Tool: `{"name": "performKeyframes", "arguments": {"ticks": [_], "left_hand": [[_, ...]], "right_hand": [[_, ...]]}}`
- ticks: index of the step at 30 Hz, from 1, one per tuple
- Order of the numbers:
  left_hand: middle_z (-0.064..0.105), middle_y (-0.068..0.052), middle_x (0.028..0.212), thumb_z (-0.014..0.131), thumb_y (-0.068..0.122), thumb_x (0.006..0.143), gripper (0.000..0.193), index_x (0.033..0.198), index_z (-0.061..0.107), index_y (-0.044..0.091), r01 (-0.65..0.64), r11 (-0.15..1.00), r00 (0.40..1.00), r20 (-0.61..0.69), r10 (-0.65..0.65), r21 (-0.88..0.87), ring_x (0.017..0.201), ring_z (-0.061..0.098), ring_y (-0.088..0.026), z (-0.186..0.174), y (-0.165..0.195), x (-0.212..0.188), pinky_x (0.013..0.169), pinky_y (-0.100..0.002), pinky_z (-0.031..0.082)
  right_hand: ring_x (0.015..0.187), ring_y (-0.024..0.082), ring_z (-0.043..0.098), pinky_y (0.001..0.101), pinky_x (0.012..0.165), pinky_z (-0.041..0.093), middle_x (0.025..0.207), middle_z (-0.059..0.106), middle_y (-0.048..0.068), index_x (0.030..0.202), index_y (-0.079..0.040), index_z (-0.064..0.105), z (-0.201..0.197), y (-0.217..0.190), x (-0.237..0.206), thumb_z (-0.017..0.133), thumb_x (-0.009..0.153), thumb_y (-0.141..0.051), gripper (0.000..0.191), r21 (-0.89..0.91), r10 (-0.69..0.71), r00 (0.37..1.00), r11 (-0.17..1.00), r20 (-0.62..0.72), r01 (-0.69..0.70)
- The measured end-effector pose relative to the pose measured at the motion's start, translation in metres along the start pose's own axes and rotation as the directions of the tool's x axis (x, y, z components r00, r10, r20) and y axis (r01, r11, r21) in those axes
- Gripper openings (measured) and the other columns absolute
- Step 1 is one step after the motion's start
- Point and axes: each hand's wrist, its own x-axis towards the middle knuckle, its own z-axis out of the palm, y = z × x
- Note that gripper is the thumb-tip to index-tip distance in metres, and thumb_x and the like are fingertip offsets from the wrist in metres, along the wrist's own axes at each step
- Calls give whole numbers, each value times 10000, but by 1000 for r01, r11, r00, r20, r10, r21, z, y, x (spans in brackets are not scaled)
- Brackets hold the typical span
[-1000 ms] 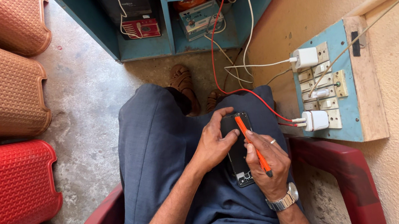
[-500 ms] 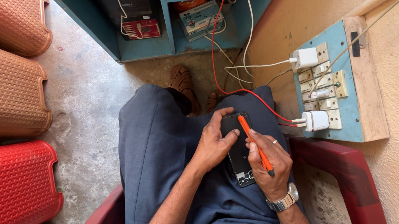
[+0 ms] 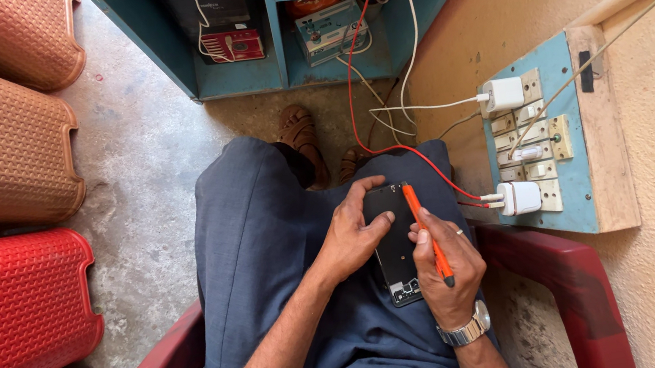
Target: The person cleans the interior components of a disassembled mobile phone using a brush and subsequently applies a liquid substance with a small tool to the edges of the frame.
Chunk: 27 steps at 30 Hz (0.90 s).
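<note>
Opened phone on lap, both hands engaged.
Left hand grips the black phone; right hand clamps an orange screwdriver over it.

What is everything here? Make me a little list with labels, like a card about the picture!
Place: a person sits in a red plastic chair beside a wall
Left hand: steadies a dark phone lying on the lap
Right hand: holds an orange tool, tip on the phone
Wrist: a metal watch
Wall: a blue switchboard with two white chargers plugged in
Floor: red and brown plastic chairs lying on their sides
Ahead: a blue cabinet with gadgets and wires
</note>
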Motion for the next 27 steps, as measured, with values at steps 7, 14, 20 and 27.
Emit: {"name": "performKeyframes", "arguments": {"ticks": [7,14,20,27], "left_hand": [[692,-75,971,696,146,848,557,1371,545,29,4,1000,1000,-17,-3,25,757,593,-107,1,-2,1,673,-273,513],[652,-41,884,701,157,826,578,1374,554,44,27,998,999,-25,-25,55,620,495,-86,1,-5,1,555,-267,450],[660,-69,884,702,144,829,572,1373,558,41,48,997,999,-19,-47,63,648,517,-111,1,-3,0,576,-285,456],[723,-108,1015,680,127,850,543,1362,537,21,-3,1000,1000,-7,3,-2,888,688,-155,1,-1,0,778,-302,562]], "right_hand": [[842,251,749,357,763,593,934,751,128,1232,6,690,1,-2,0,644,914,45,323,-88,-95,996,992,-5,94],[903,264,733,361,785,590,1016,754,147,1238,4,685,0,2,1,658,907,37,333,-61,-165,986,984,32,167],[879,243,747,339,766,603,996,757,138,1226,-3,692,0,2,0,651,924,26,306,-20,-126,991,992,31,127],[825,214,758,322,740,614,940,755,129,1228,-2,696,0,2,-1,632,934,28,303,-15,-49,999,999,19,50]]}}
